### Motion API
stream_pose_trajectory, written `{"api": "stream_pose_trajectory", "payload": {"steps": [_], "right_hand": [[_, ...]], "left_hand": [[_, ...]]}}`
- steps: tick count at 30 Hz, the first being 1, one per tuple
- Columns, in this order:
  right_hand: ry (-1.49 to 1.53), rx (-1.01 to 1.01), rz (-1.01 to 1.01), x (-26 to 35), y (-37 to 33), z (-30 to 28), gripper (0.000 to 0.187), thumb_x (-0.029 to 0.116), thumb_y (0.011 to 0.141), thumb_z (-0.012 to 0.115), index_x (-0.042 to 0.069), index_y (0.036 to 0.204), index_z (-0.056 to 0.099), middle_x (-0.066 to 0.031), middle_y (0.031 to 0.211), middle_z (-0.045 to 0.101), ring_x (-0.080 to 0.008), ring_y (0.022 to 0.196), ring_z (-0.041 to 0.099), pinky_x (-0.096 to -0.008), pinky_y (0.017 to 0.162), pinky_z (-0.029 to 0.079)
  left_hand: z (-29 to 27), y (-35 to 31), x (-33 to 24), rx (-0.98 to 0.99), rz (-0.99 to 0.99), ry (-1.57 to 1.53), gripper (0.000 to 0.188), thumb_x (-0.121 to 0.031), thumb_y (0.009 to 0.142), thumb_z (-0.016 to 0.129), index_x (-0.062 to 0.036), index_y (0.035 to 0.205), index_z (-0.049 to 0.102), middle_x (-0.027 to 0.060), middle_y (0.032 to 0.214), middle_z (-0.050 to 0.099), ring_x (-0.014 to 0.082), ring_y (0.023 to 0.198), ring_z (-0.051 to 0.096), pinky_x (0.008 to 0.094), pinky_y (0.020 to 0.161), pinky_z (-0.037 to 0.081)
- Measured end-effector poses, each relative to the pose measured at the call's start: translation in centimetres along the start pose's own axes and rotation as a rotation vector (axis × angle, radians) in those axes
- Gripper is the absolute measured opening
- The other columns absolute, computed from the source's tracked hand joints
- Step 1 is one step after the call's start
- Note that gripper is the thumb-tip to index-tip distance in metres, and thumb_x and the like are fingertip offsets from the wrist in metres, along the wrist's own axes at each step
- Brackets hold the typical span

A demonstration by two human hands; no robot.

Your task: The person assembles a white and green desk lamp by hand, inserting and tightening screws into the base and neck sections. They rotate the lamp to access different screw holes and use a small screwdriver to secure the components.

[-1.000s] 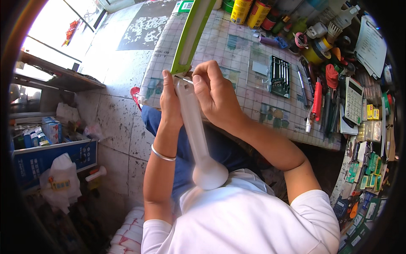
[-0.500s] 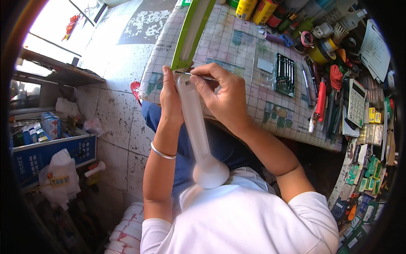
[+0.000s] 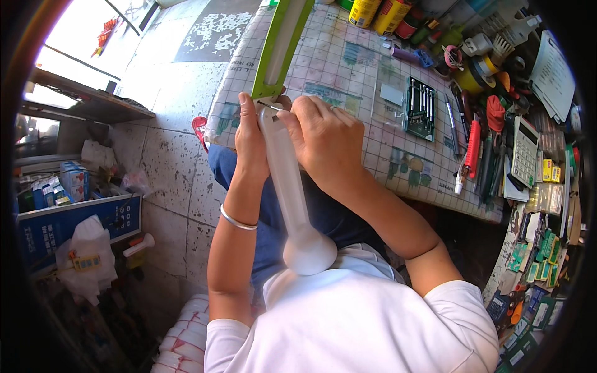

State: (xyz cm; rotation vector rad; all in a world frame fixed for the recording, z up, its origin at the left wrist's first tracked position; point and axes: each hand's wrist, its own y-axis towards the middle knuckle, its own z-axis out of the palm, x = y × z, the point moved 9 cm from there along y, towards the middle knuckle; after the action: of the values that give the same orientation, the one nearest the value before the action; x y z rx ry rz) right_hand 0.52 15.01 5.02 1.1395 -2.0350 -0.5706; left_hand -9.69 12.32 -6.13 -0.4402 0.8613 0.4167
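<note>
A long device shaped like a folding desk lamp leans across my lap, with a green-edged head [image 3: 283,46], a white arm [image 3: 286,168] and a round white end [image 3: 310,252] against my shirt. Close to its hinge, my left hand [image 3: 250,140] is wrapped around the device, thumb along the side. My right hand [image 3: 326,140] is closed on a slim metal tool, apparently a small screwdriver [image 3: 268,105], whose thin shaft reaches across the hinge. Most of the tool is hidden in my fingers.
On the cloth-covered table [image 3: 373,161] lies a dark green case of small screwdrivers [image 3: 420,109]. Pens, a red cutter [image 3: 472,148] and a calculator [image 3: 523,149] crowd its right side. Yellow cans [image 3: 364,11] stand at the back. A blue box [image 3: 81,227] sits at left.
My right hand has turned, its fingers now curled over the tool with the back of the hand showing more. The device and my left hand have barely moved.
</note>
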Motion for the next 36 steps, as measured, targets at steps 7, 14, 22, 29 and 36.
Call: {"api": "stream_pose_trajectory", "payload": {"steps": [7, 14, 22, 29, 36], "right_hand": [[0.074, -0.029, -0.125, 0.1, 0.1, 0.3, 0.016, 0.018, 0.085, 0.061, 0.008, 0.081, 0.049, -0.0073, 0.067, 0.057, -0.0261, 0.055, 0.057, -0.0349, 0.051, 0.044], [0.136, 0.109, 0.052, -0.2, -0.2, 0.8, 0.013, 0.009, 0.084, 0.061, 0.007, 0.083, 0.048, -0.0077, 0.068, 0.057, -0.0241, 0.054, 0.055, -0.0329, 0.049, 0.041], [0.334, -0.018, -0.039, 0.5, 0.2, 0.1, 0.014, 0.001, 0.082, 0.059, 0.004, 0.090, 0.048, -0.0095, 0.075, 0.056, -0.0256, 0.065, 0.053, -0.0333, 0.060, 0.042], [0.401, -0.017, 0.065, -0.1, -0.2, 0.3, 0.014, 0.002, 0.085, 0.055, 0.002, 0.098, 0.050, -0.0090, 0.077, 0.054, -0.0230, 0.066, 0.052, -0.0329, 0.061, 0.043], [0.527, 0.033, 0.208, -1.7, -1.0, 1.5, 0.014, 0.002, 0.083, 0.056, 0.004, 0.095, 0.049, -0.0137, 0.088, 0.060, -0.0309, 0.075, 0.058, -0.0375, 0.064, 0.046]], "left_hand": [[0.1, -0.1, -0.1, -0.018, -0.003, 0.019, 0.058, -0.050, 0.097, 0.024, -0.0031, 0.115, 0.055, 0.0063, 0.099, 0.061, 0.0120, 0.086, 0.059, 0.0247, 0.075, 0.050], [-0.3, 0.1, 0.3, 0.027, -0.017, 0.009, 0.058, -0.046, 0.098, 0.023, -0.0005, 0.121, 0.051, 0.0092, 0.110, 0.060, 0.0148, 0.096, 0.059, 0.0274, 0.087, 0.050], [-0.1, -0.3, -0.1, 0.001, 0.005, 0.065, 0.062, -0.052, 0.097, 0.023, -0.0026, 0.117, 0.053, 0.0082, 0.102, 0.060, 0.0140, 0.089, 0.060, 0.0272, 0.079, 0.051], [-0.1, -0.7, -0.1, -0.054, -0.036, 0.023, 0.054, -0.049, 0.097, 0.027, -0.0043, 0.110, 0.055, 0.0047, 0.094, 0.062, 0.0115, 0.084, 0.061, 0.0248, 0.072, 0.053], [-0.3, -0.3, 0.3, 0.025, -0.038, 0.051, 0.063, -0.053, 0.096, 0.022, -0.0025, 0.118, 0.052, 0.0088, 0.101, 0.060, 0.0151, 0.090, 0.061, 0.0279, 0.079, 0.052]]}}
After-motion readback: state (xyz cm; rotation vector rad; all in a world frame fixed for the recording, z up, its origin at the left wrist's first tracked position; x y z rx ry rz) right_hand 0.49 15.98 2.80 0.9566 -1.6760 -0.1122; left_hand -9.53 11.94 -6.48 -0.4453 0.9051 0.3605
